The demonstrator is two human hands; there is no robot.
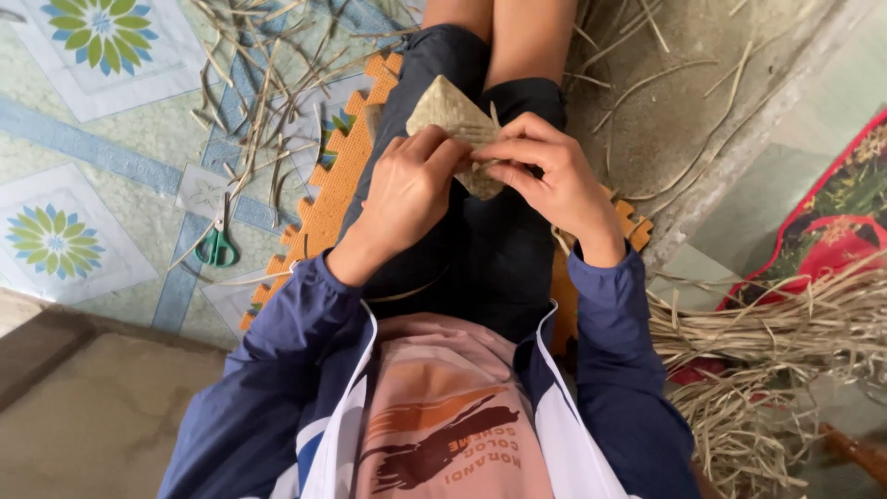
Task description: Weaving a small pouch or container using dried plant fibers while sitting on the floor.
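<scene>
Both hands' grip closed: left hand (404,189), right hand (547,176) pinching woven pouch (450,120).

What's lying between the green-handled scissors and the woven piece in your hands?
In the head view, between the scissors and the woven piece lie loose dry straw strips and the orange foam mat's edge, then the left hand.
</scene>
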